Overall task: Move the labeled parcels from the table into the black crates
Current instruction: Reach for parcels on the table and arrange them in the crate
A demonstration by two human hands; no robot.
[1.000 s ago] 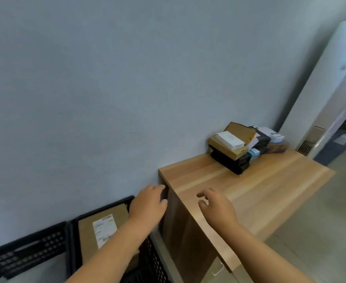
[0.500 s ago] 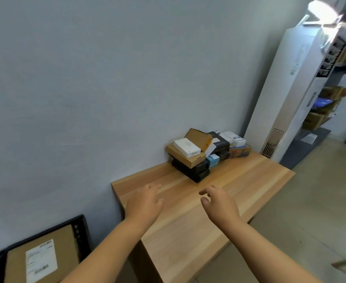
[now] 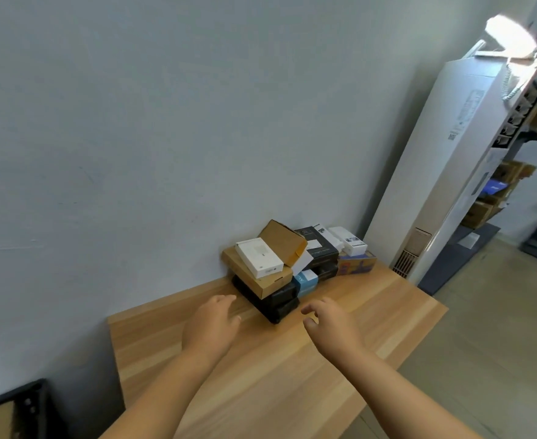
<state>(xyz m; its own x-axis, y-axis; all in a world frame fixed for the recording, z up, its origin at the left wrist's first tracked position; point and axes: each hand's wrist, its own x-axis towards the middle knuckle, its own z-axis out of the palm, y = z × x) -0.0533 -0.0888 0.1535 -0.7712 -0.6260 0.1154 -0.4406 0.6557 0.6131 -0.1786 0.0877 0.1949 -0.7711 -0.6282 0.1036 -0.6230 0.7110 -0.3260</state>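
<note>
**Q:** Both hands out over the surface [image 3: 261, 384], nothing picked up yet. Which side do I go in from for the parcels?

**A:** Your left hand [image 3: 211, 327] and right hand [image 3: 330, 327] are both empty, fingers loosely spread, right ones a bit more curled. The parcel pile [image 3: 295, 264] sits straight ahead against the wall [image 3: 166, 137], and your hands are roughly either side of its near corner. The closest bit is the black box [image 3: 276, 304] at the bottom, with a kraft box [image 3: 257, 277] on it and a white box [image 3: 259, 256] on top. That stack's long axis runs diagonally, from far-left to near-right. Your left hand is near its long left flank; your right is near the short end by the small blue box [image 3: 306, 282]. Looks to me like a two-handed clamp across the stack.

**Q:** And the drop-off?

**A:** The black crate [image 3: 28, 403] is down at your lower left, beside the surface, so you'd be swinging left.
</note>
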